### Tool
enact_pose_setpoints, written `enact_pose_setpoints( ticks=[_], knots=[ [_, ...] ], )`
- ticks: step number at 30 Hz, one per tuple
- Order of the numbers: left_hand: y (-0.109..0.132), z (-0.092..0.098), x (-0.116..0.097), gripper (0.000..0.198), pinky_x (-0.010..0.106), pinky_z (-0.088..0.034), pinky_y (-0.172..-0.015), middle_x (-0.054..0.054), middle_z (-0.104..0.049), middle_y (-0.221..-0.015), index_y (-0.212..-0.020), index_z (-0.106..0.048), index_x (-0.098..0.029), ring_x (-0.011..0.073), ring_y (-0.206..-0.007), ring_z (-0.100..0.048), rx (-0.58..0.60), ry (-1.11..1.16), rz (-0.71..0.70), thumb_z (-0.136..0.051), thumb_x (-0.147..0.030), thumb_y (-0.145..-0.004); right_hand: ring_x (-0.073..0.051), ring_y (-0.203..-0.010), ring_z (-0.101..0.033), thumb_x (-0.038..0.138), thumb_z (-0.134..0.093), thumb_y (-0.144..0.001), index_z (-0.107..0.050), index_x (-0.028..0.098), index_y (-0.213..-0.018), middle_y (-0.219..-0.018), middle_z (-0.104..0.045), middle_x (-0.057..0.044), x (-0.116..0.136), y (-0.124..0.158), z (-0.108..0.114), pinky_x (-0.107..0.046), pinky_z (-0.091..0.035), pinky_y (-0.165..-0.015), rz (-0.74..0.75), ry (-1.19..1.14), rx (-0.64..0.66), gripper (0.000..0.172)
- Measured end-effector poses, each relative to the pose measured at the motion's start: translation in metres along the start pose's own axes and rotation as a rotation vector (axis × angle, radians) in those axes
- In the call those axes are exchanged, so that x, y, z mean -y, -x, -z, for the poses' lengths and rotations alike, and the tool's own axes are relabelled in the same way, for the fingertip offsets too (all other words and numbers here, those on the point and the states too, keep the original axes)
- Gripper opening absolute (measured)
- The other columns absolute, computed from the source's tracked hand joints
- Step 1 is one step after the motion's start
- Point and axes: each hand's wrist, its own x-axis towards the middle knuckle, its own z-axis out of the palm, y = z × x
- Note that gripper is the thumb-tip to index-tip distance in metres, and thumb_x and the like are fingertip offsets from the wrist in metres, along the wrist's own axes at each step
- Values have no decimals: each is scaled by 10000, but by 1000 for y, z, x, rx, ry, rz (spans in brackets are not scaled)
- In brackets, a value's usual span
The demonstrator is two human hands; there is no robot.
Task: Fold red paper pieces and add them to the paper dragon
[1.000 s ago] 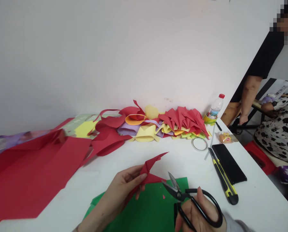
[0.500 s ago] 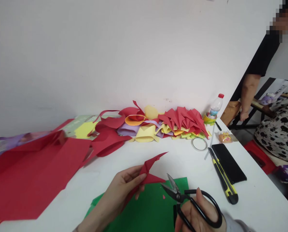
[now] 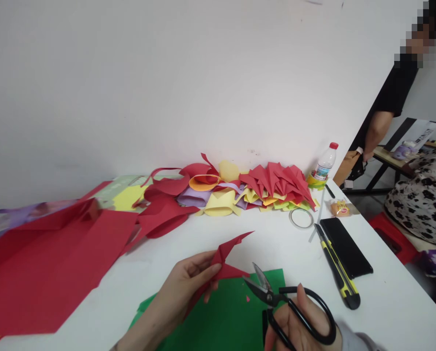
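Pinched in my left hand is a folded piece of red paper, its two pointed ends spreading to the right. My right hand grips a pair of black-handled scissors with the blades parted. The blade tips lie close to the lower point of the red paper; whether they touch it I cannot tell. Beneath both hands is a green sheet of paper, with a tiny pink scrap on it.
Red sheets cover the left side. Along the wall lie folded paper shapes and red fan-like pieces. At right are a tape roll, utility knife, black phone, wrapped snack and bottle. Two people are beyond the table.
My hands, the red paper and the scissors have hardly moved. In the background, the standing person's arm has shifted slightly, and a dark object now shows by that hand.
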Motion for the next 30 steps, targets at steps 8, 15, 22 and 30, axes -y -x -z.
enact_pose_setpoints(
  ticks=[8, 15, 22, 30],
  knots=[
    [0, -1, -2, 458, 190, -388, -389, -17, -597, -531, -948, -727, -152, 123, -491, -511, -4, 4, 9, -817, -437, -601, -57, -325, -357, 918, -72, -686, -733, -22, -776, -433, -454, -13, 4, 0, -4, -204, -168, -320, -12, 1, -17, 1153],
    [0, 0, -1, 438, 187, -386, -391, -20, -598, -521, -944, -728, -162, 120, -486, -506, -13, 2, 13, -814, -423, -604, -54, -307, -344, 929, -73, -671, -732, -27, -787, -421, -451, -8, 0, -1, 0, -203, -167, -307, -21, -19, -2, 1167],
    [2, -2, -3, 440, 189, -381, -383, -17, -600, -532, -915, -733, -158, 119, -480, -503, 0, -12, -5, -815, -445, -592, -56, -308, -353, 910, -59, -697, -728, -30, -791, -417, -451, -7, 2, 0, 0, -201, -170, -310, -12, -21, -4, 1158],
    [0, 3, -3, 430, 189, -385, -384, -14, -611, -532, -918, -734, -170, 114, -470, -500, -8, -27, -18, -818, -445, -599, -51, -309, -343, 885, -75, -737, -726, 1, -782, -418, -448, 6, 10, 2, -8, -202, -164, -315, -30, -2, 6, 1099]
  ],
)
